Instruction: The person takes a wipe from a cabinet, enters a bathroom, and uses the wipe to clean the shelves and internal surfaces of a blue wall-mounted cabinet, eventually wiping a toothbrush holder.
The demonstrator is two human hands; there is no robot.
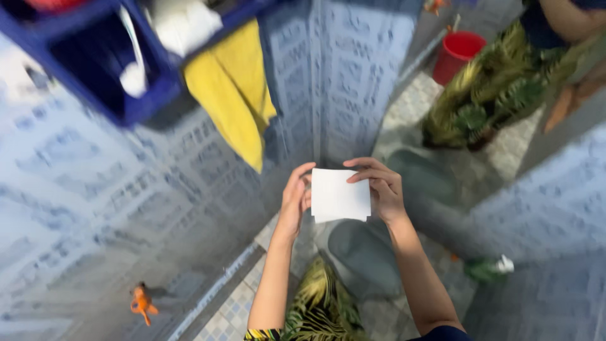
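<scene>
Paper: white square sheet [339,195] held up flat between both hands, in front of the tiled corner, its lower edge slightly uneven.
Left hand: left hand [295,199] grips the sheet's left edge, fingers [302,173] curled and pinched onto it, thumb side hidden behind the paper.
Right hand: right hand [382,189] holds the sheet's upper right corner and right edge, fingers [361,175] pinched on the paper from above.
Clothing: green and yellow leaf-print garment [319,309] shows below the forearms, at the bottom of the view.
Floor: small pale tiles [237,309] under the arms, with a dark grey rounded shape [363,256] lying just below the sheet; what it is cannot be told.
Bottle: small green container with a white cap [489,268] lies on its side on the floor, to the right of the right forearm.
Tap: orange tap [142,303] sticks out of the left wall low down, well apart from the hands.
Walls: blue patterned tiles [341,69] meet in a corner straight behind the sheet.
Cloth: yellow cloth [233,88] hangs from a blue rack [142,95] fixed on the left wall, above and left of the paper; white items [180,22] sit in the rack.
Bucket: red bucket [457,53] stands on the floor far off, upper right.
Other person: someone in a similar leaf-print garment [499,88] stands beside the bucket, only partly in view.
</scene>
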